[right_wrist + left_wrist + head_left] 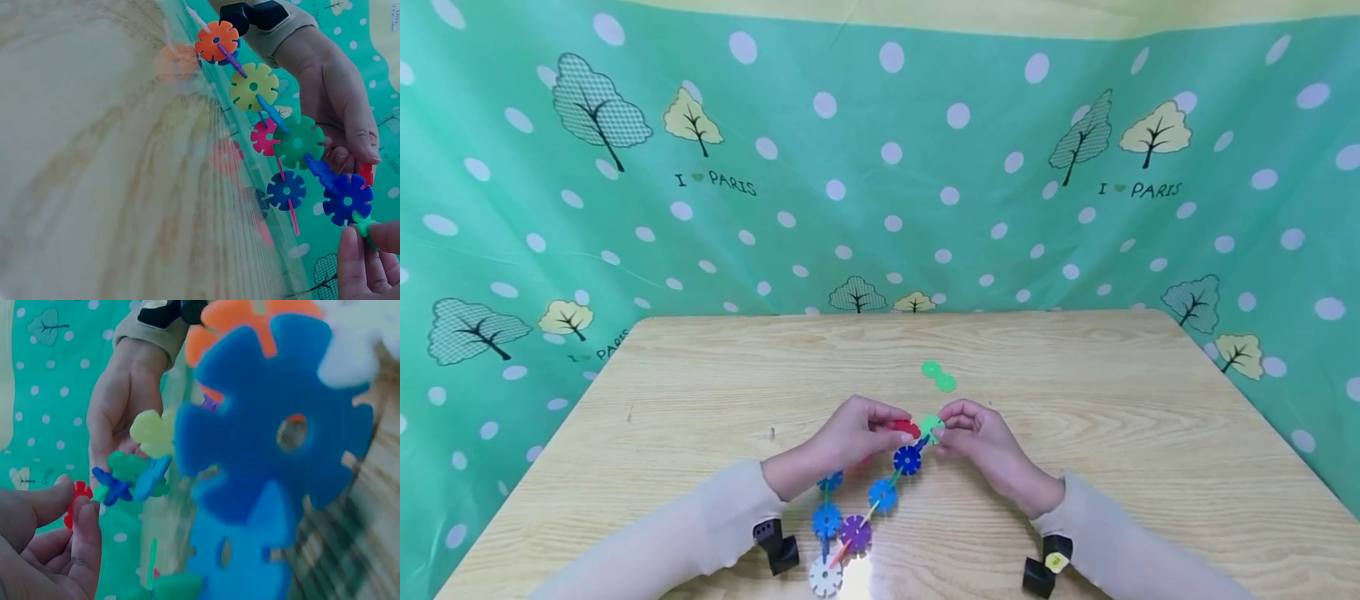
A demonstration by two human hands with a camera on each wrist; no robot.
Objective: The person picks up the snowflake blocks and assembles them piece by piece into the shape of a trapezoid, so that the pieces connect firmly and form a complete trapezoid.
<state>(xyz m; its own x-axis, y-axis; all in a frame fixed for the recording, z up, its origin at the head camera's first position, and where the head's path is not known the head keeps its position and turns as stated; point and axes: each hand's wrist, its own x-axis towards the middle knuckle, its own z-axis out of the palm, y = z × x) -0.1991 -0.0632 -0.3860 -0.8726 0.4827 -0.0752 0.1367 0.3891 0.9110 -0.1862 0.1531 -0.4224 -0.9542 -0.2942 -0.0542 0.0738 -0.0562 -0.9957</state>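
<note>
My left hand pinches a red notched disc between thumb and fingers. Just to its right, my right hand pinches a light green notched disc, whose edge joins a dark blue disc at the end of a chain. The red disc sits beside this joint, close to the green one. From there the linked discs run down through a blue disc and a purple disc to a white disc, then back up along another blue disc under my left wrist, which hides part of the chain.
Two loose light green discs lie on the wooden table beyond my hands. A green dotted cloth hangs behind the table's far edge. Black wrist cameras sit at both cuffs, the left one near the chain.
</note>
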